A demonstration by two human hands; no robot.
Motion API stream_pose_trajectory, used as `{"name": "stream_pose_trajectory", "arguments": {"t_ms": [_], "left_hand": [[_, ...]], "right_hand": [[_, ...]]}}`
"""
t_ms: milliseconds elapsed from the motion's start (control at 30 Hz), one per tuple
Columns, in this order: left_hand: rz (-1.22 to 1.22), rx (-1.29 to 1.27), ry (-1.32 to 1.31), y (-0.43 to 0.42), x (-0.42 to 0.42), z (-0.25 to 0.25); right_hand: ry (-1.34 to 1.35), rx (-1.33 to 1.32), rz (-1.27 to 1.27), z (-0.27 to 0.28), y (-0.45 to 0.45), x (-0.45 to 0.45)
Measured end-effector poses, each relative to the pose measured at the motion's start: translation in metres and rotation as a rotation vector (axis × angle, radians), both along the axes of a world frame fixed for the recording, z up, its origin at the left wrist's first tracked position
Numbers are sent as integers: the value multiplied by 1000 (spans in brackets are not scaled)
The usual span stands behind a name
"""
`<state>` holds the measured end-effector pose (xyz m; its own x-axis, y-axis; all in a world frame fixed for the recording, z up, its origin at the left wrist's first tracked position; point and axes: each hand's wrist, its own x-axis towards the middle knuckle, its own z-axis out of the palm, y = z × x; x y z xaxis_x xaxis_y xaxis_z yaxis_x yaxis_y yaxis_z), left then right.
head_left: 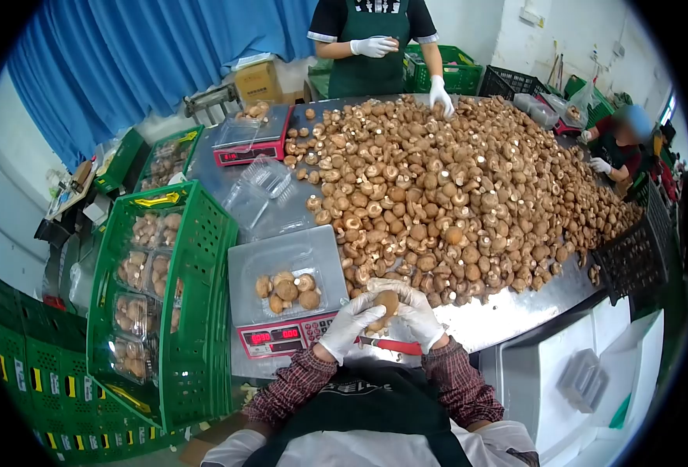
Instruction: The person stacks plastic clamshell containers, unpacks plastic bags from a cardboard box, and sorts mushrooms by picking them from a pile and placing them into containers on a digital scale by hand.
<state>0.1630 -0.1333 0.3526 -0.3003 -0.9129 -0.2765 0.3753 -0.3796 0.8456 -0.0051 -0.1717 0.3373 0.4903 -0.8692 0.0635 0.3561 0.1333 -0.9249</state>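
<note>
In white gloves, my left hand (351, 321) and my right hand (412, 310) come together at the table's near edge. Between them is a brown mushroom (387, 303), with the fingers of both hands closed around it. Just below, a knife with a red handle (394, 345) lies on the metal table. Left of my hands stands a red digital scale (270, 336) with a clear plastic tray (260, 266) on its plate. Several mushrooms (285, 289) sit in that tray. A large heap of mushrooms (445, 194) spreads just beyond my hands.
A green crate (221, 257) of packed mushroom trays stands at the left. Empty clear trays (269, 176) and a second scale (239, 153) lie behind my scale. One gloved co-worker (371, 58) stands across the table, another (622, 144) at far right. A black crate (632, 261) borders the right edge.
</note>
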Motion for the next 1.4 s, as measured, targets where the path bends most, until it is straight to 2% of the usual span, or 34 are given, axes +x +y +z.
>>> {"name": "stream_pose_trajectory", "arguments": {"t_ms": [33,67,100,133,167,200,233,300,333,433,467,500,600,633,667,733,767,800,833,867,900,1000,1100,1167,1233,1300,1333,1400], "left_hand": [[-6,3,1,2,0,3],[16,-67,-87,4,-1,10],[38,-138,-174,4,-2,13],[97,-328,-391,3,-3,12],[97,-326,-390,3,-2,10],[142,-427,-517,3,-1,8],[191,-525,-646,3,1,6],[191,-561,-700,4,3,-1],[182,-602,-753,5,5,-2],[177,-600,-768,10,10,-1],[208,-545,-629,11,11,11],[230,-541,-645,12,21,9],[650,-620,-770,13,58,-3],[788,-717,-1001,13,73,4],[834,-738,-997,13,87,11],[848,-644,-1085,20,107,9],[802,-645,-1160,19,115,0],[662,-609,-1350,17,124,-13],[510,-581,-1529,14,127,-23],[443,-505,-1641,15,122,-19],[382,-428,-1754,17,119,-16],[397,-426,-1657,22,121,-23],[381,-418,-1648,23,117,-20],[354,-381,-1691,21,113,-18],[344,-377,-1703,17,109,-20],[317,-376,-1720,13,102,-18],[302,-370,-1713,11,99,-17],[330,-360,-1677,7,90,-13]], "right_hand": [[190,-250,-45,-2,0,-1],[316,-363,-116,-3,1,-3],[319,-360,-121,-2,4,-5],[247,-188,-192,8,9,-7],[174,-16,-258,17,13,-8],[109,188,-224,22,15,-12],[111,190,-215,27,18,-13],[183,166,-155,32,23,-10],[355,102,-133,26,26,-9],[317,48,-127,1,24,-3],[212,145,-117,14,23,5],[160,111,-153,8,22,10],[130,10,-186,11,11,35],[195,-57,-197,19,6,47],[261,-123,-212,25,2,59],[300,7,-162,28,-3,90],[305,-125,-159,33,-4,105],[279,-350,-237,8,-11,126],[607,-597,-237,16,-15,132],[929,-736,-99,13,-20,140],[989,-874,-181,-16,-24,148],[820,-993,-370,-5,-34,126],[1003,-960,-479,18,-69,62],[1292,-890,-633,5,-100,7],[1628,-669,-543,-21,-133,-43],[1823,-889,-677,-52,-158,-78],[1816,-887,-684,-61,-165,-80],[2165,-913,-411,-72,-177,-81]]}}
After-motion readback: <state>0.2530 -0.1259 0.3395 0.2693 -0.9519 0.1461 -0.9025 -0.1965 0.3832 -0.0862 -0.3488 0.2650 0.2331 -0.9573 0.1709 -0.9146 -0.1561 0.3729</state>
